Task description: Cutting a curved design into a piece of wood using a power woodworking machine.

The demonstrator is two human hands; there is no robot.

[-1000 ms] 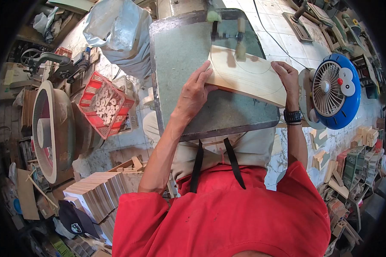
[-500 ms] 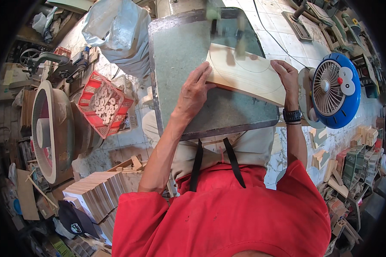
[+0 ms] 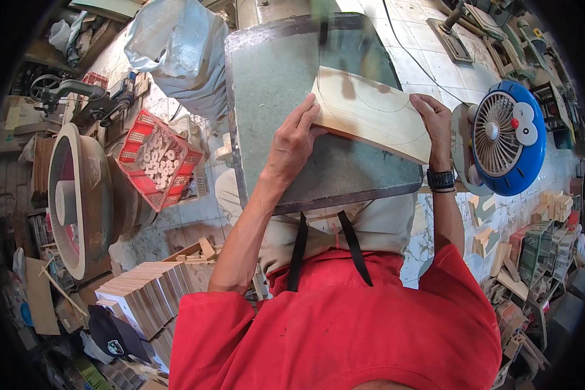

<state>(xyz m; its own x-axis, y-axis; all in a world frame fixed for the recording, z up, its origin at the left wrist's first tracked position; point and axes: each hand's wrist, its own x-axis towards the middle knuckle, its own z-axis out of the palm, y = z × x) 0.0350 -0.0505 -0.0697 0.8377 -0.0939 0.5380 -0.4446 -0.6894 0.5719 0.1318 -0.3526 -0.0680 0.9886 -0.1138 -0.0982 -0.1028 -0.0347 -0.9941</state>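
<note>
A pale wooden board point(image 3: 370, 120) with thin curved lines drawn on its face lies on a dark-edged grey work table point(image 3: 273, 166). My left hand point(image 3: 296, 140) grips the board's left end, fingers along its edge and thumb underneath. At the right end, my right hand point(image 3: 434, 123) pinches the far corner between thumb and fingers; a black watch is on that wrist. A blurred greenish upright part point(image 3: 321, 26) hangs over the table's far side, close to the board's far left corner. What it is cannot be made out.
Right of the table stands a blue fan point(image 3: 510, 138). On the left are a red plastic basket point(image 3: 188, 159) of small wooden pieces and a large wheel-shaped part point(image 3: 78, 201). Stacked boards point(image 3: 143, 289) sit at lower left, and a plastic-covered bundle point(image 3: 179, 52) at far left.
My hands and the board have shifted only very slightly; both hands keep their hold on it.
</note>
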